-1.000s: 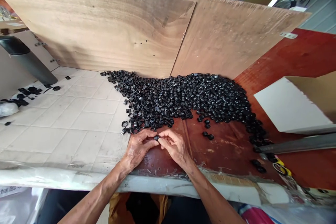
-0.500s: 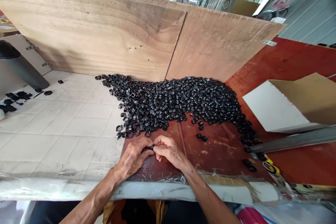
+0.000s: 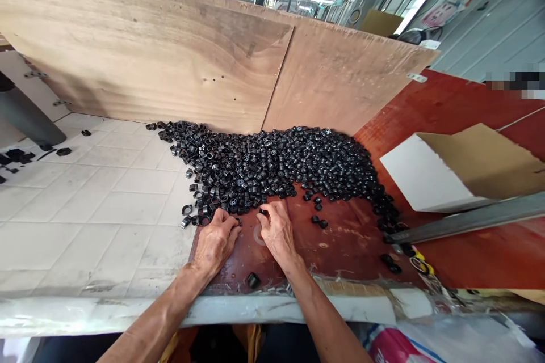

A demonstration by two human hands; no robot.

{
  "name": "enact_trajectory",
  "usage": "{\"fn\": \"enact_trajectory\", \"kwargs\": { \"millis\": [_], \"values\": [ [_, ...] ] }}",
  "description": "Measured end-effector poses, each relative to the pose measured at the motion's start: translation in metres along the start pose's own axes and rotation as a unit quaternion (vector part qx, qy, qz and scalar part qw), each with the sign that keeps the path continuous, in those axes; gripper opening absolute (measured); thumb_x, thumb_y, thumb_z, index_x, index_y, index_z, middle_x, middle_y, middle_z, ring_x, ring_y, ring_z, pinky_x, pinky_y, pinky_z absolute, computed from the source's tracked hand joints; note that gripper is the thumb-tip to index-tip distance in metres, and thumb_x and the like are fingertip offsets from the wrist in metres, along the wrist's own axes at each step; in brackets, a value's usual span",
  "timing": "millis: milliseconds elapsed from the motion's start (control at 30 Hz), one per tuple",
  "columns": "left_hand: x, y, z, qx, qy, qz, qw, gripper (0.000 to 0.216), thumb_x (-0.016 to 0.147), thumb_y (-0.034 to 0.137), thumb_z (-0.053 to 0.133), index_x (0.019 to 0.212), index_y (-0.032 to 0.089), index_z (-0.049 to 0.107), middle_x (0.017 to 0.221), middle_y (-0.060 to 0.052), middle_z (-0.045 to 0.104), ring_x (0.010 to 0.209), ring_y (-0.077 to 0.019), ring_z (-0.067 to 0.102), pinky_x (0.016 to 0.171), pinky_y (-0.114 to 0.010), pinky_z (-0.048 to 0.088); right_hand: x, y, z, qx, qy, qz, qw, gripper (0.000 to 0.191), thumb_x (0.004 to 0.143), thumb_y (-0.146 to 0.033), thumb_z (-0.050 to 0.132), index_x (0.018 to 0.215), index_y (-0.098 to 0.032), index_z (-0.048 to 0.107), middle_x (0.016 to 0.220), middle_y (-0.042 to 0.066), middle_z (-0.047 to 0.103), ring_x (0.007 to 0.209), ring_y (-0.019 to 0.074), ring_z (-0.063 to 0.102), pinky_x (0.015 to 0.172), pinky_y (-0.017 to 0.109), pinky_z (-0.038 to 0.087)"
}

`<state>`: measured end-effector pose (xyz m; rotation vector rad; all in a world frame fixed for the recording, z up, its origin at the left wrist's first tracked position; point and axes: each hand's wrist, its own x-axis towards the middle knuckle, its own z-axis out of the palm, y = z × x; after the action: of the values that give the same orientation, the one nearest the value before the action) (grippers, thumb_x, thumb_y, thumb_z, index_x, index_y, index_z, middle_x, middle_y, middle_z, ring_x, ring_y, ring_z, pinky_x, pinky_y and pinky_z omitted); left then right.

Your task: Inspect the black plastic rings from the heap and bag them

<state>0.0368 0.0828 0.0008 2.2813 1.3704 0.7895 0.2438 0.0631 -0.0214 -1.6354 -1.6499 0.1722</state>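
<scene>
A heap of small black plastic rings and caps (image 3: 272, 161) spreads over the work surface in front of me. My left hand (image 3: 216, 241) is at the heap's near edge, thumb and fingertips closed on a black plastic ring (image 3: 239, 222), which is partly hidden. Just to its right, my right hand (image 3: 277, 231) pinches a small black plastic part (image 3: 263, 212) between thumb and index finger; its exact shape is too small to tell. Closer to me, one black plastic piece (image 3: 253, 280) lies by itself on the brown board (image 3: 340, 244).
Plywood panels (image 3: 170, 51) wall off the back. At the right are an open carton (image 3: 438, 173), a grey metal bar (image 3: 472, 218) and yellow-handled scissors (image 3: 421, 264). A dark grey cylinder (image 3: 29, 113) leans at the left, beyond pale tiles (image 3: 85, 244).
My hands were together on one black piece; they have parted and moved forward to the heap. A black piece now lies on the board near me. The view has shifted slightly right.
</scene>
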Motion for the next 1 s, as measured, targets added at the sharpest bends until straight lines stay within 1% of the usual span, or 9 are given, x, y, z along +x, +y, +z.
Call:
{"fn": "enact_trajectory", "kwargs": {
  "millis": [133,233,300,400,500,567,700,833,1000],
  "values": [
    [-0.004,0.000,-0.003,-0.017,0.009,0.034,0.999,0.010,0.096,0.020,0.061,0.092,0.024,0.069,0.101,-0.004,0.072,0.082,-0.0198,0.069,0.070,-0.029,0.053,-0.001,-0.005,-0.001,0.037,-0.008,0.003,0.999,0.013,0.093,-0.017,0.062,0.103,-0.022,0.069,0.102,0.010,0.069,0.091,0.0249,0.066,0.085,0.038,0.055],
    [-0.007,-0.001,-0.002,-0.046,0.041,0.032,0.998,0.013,0.089,0.019,0.067,0.101,0.025,0.065,0.088,-0.003,0.072,0.082,-0.0230,0.070,0.076,-0.033,0.055,0.000,-0.017,-0.006,0.147,-0.040,0.051,0.987,0.005,0.092,-0.024,0.067,0.096,-0.022,0.067,0.106,0.009,0.075,0.076,0.0195,0.067,0.073,0.032,0.056],
    [-0.009,-0.002,-0.001,-0.066,0.049,0.020,0.996,0.021,0.087,0.017,0.067,0.105,0.025,0.062,0.084,-0.001,0.071,0.078,-0.0224,0.071,0.076,-0.033,0.055,0.001,-0.027,-0.012,0.212,-0.074,0.086,0.971,0.011,0.090,-0.029,0.069,0.098,-0.022,0.069,0.103,0.007,0.077,0.073,0.0184,0.068,0.068,0.030,0.056],
    [-0.010,-0.001,-0.002,-0.092,0.040,0.015,0.995,0.027,0.083,0.012,0.065,0.106,0.025,0.060,0.085,0.000,0.071,0.077,-0.0208,0.071,0.075,-0.032,0.055,0.003,-0.038,-0.021,0.289,-0.129,0.123,0.940,0.018,0.085,-0.032,0.072,0.100,-0.022,0.073,0.092,0.004,0.078,0.074,0.0192,0.072,0.070,0.031,0.057],
    [-0.010,0.003,-0.006,-0.101,0.024,0.019,0.994,0.034,0.079,0.008,0.064,0.108,0.025,0.062,0.095,-0.002,0.075,0.081,-0.0212,0.072,0.077,-0.032,0.056,0.003,-0.043,-0.025,0.391,-0.187,0.170,0.885,0.028,0.086,-0.038,0.072,0.109,-0.022,0.073,0.089,0.004,0.080,0.082,0.0226,0.078,0.079,0.035,0.061],
    [-0.010,0.005,-0.008,-0.101,0.016,0.018,0.995,0.035,0.079,0.008,0.065,0.109,0.025,0.063,0.102,-0.003,0.077,0.086,-0.0225,0.072,0.080,-0.034,0.057,0.002,-0.042,-0.025,0.431,-0.200,0.197,0.857,0.034,0.087,-0.040,0.073,0.115,-0.021,0.072,0.087,0.005,0.082,0.084,0.0239,0.080,0.083,0.037,0.062],
    [-0.011,0.006,-0.010,-0.126,0.008,-0.012,0.992,0.034,0.081,0.010,0.066,0.112,0.025,0.062,0.106,-0.002,0.079,0.087,-0.0210,0.075,0.081,-0.033,0.058,-0.001,-0.036,-0.021,0.470,-0.194,0.222,0.832,0.033,0.085,-0.040,0.076,0.112,-0.021,0.072,0.082,0.005,0.082,0.078,0.0228,0.080,0.082,0.037,0.062],
    [-0.012,0.003,-0.008,-0.137,0.018,-0.041,0.990,0.032,0.081,0.010,0.065,0.109,0.024,0.062,0.096,0.000,0.077,0.080,-0.0190,0.074,0.077,-0.031,0.058,-0.001,-0.037,-0.019,0.481,-0.197,0.223,0.825,0.034,0.084,-0.040,0.079,0.110,-0.020,0.071,0.081,0.005,0.081,0.078,0.0222,0.079,0.082,0.037,0.061],
    [-0.012,-0.005,-0.003,-0.128,0.032,-0.031,0.991,0.029,0.078,0.008,0.063,0.104,0.022,0.065,0.091,-0.001,0.075,0.081,-0.0200,0.072,0.079,-0.033,0.059,-0.003,-0.044,-0.024,0.429,-0.203,0.216,0.853,0.031,0.079,-0.038,0.081,0.104,-0.021,0.072,0.076,0.001,0.077,0.074,0.0207,0.076,0.077,0.033,0.059]
  ]
}}
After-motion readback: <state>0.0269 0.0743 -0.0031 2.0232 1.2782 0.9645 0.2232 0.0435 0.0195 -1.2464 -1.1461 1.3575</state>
